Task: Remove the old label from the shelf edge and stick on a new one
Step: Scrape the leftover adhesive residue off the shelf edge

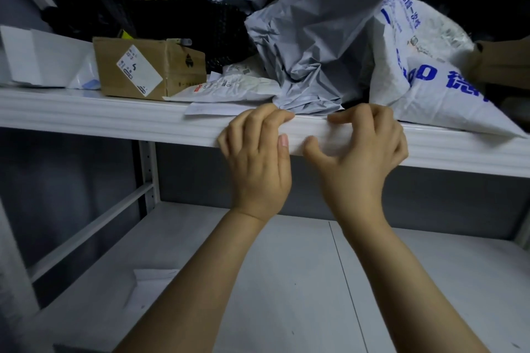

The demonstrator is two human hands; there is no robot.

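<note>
**Both hands on the shelf edge, at the label**

Nearest, across the bottom of the frame, a white lower shelf board [286, 281], with a scrap of white paper [155, 276] at lower left. Above it, two bare forearms, reaching from the bottom border up to the centre.

At centre, the left hand [258, 160]: hooks its fingers, close together, over the top of the shelf edge [114, 120] and presses the thumb flat on the front face. Just beside it, to the right, the right hand [364, 157]: bends its fingers over the same top lip, with the index finger stretched toward the left and the thumb spread apart, low on the front face. Between this thumb and index finger, a pale, blurred patch on the shelf edge, most likely the label [329, 136]; print and corners too blurred to judge.

Behind the hands, on the upper shelf: a flat white envelope [218, 107] at the rim, a crumpled grey plastic bag [315, 37] at upper centre, a white bag with blue print [430, 80] at right, hanging over the rim. Further left, a cardboard box [143, 69] with a white sticker, then a white box [28, 57] at the left border. Farthest back, in the dark at upper left, a black bag [183, 17].
</note>
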